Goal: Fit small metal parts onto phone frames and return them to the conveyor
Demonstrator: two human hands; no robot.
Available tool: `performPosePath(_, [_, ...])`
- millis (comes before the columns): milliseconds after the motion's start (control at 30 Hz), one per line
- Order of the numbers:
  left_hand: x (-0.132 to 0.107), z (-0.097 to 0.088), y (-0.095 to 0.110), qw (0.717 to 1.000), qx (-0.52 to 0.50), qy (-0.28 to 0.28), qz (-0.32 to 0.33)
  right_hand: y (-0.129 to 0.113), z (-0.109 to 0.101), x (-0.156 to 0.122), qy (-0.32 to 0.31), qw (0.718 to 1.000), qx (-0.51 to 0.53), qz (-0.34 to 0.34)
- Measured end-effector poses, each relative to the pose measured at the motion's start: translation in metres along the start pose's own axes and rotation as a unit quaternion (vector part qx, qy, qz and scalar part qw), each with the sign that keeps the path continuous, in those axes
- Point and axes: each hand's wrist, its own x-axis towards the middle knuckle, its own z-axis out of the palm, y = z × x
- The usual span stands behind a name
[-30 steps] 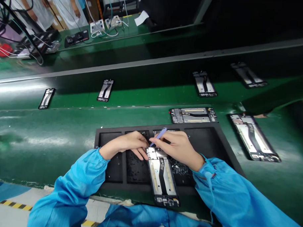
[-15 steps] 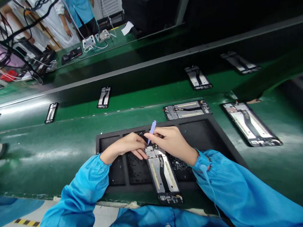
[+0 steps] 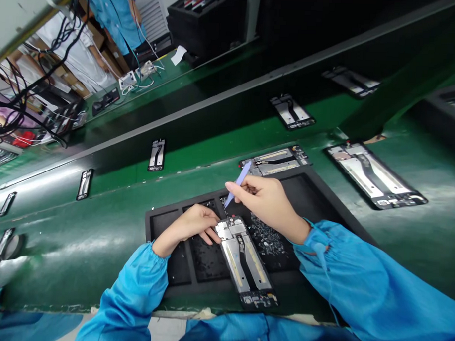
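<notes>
My left hand (image 3: pixel 196 223) has its thumb and fingers at the upper left corner of an opened phone (image 3: pixel 243 255), steadying it. The phone lies slanted over the front edge of a black compartment tray (image 3: pixel 160 282), with its circuit boards and dark ribbon cable exposed. In my right hand (image 3: pixel 269 202) is a thin lavender pry stick (image 3: pixel 238 183), pinched between thumb and fingers. Its lower tip points down over the tray, just above the phone's top edge, apart from the phone. Many tiny pieces lie in the tray compartments.
Another opened phone (image 3: pixel 276 161) lies behind the tray, and one more (image 3: pixel 374 175) sits to the right. Several phones, including one (image 3: pixel 157 154), lie along the green belt. Across the line are people in work coats, hanging cables (image 3: pixel 64 40) and a black bin stack (image 3: pixel 206 25).
My right hand has moved slightly right, and the pry stick has lifted from the phone's top edge and tilts more. My left hand stays at the phone's corner. The camera view has shifted slightly.
</notes>
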Motion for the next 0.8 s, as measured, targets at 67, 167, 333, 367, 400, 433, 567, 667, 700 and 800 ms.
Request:
performPosePath(67, [0.000,0.001,-0.001,1.000,0.000,0.005,0.003,-0.001,-0.001,0.000,0.005,1.000,-0.011,0.001])
performPosePath(167, [-0.001,0.000,-0.002,1.000,-0.003,0.005,0.002,-0.001,-0.002,0.001,0.002,1.000,-0.019,0.003])
performPosePath(333, [-0.003,-0.002,0.001,1.000,-0.008,-0.009,-0.007,0.000,-0.003,0.000,-0.001,0.998,-0.046,-0.030])
performPosePath(367, [-0.003,-0.002,0.001,1.000,-0.007,-0.009,-0.006,0.001,-0.003,-0.001,0.001,0.998,-0.057,-0.041])
performPosePath(400, [-0.003,-0.002,0.001,1.000,-0.006,-0.008,-0.005,0.002,-0.002,-0.001,0.000,0.996,-0.068,-0.050])
performPosePath(433, [-0.002,-0.001,0.000,1.000,-0.005,-0.006,-0.003,0.003,-0.002,-0.001,-0.003,0.996,-0.074,-0.056])
performPosePath(567, [0.000,-0.002,-0.004,1.000,0.000,0.001,0.001,0.007,0.002,-0.002,-0.033,0.995,-0.074,-0.051])
performPosePath(667, [-0.001,-0.005,-0.006,1.000,0.005,0.002,0.006,0.010,0.004,-0.002,-0.044,0.997,-0.057,-0.039])
performPosePath(700, [-0.001,-0.006,-0.007,1.000,0.008,0.000,0.008,0.011,0.004,-0.002,-0.045,0.997,-0.053,-0.038])
performPosePath(800, [-0.001,-0.009,-0.010,1.000,0.019,-0.004,0.015,0.013,0.007,-0.003,-0.038,0.994,-0.075,-0.065])
